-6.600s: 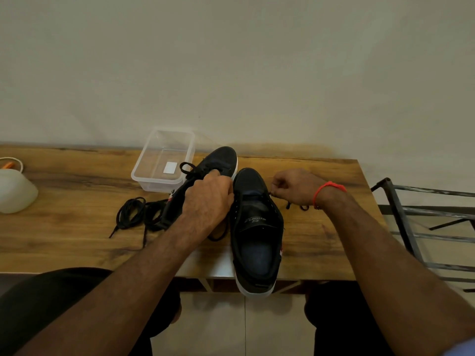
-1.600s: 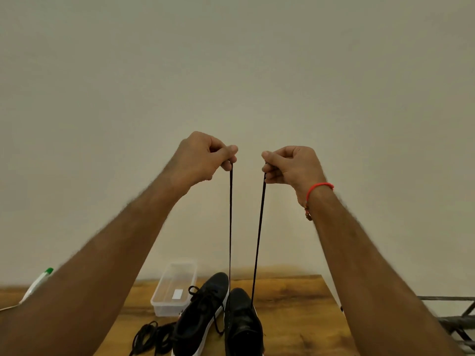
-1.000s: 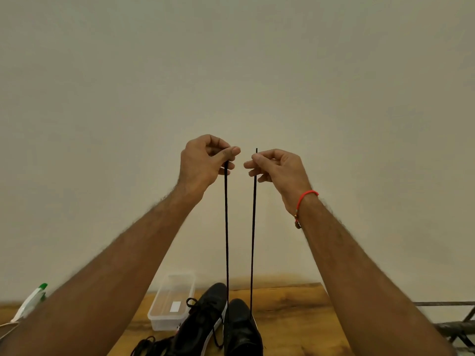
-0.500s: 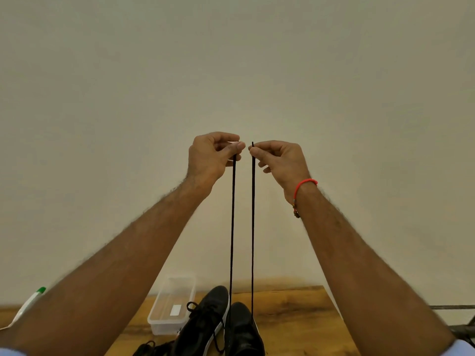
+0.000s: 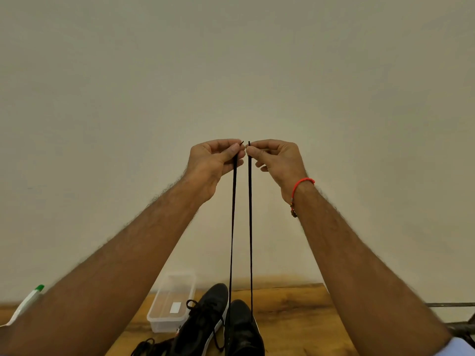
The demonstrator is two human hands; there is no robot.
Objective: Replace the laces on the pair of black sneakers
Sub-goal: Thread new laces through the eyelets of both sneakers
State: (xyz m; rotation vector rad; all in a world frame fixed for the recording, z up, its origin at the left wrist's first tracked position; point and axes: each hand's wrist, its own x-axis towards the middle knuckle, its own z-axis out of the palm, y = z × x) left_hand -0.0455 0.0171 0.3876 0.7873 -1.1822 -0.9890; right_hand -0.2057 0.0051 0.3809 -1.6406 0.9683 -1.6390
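Observation:
Two black sneakers stand side by side on the wooden table at the bottom of the view. The left sneaker is laced. From the right sneaker a black lace rises in two taut strands. My left hand pinches the tip of the left strand, and my right hand pinches the tip of the right strand. Both hands are raised high in front of the wall, tips almost touching and level with each other.
A clear plastic box sits left of the sneakers. A loose bundle of black laces lies at the bottom edge. A white bottle with a green cap shows at far left. A metal rack stands beyond the table's right end.
Both hands went from the sneaker on the table to high in the air, pulling the lace ends up taut. Over the last second the two tips came closer together.

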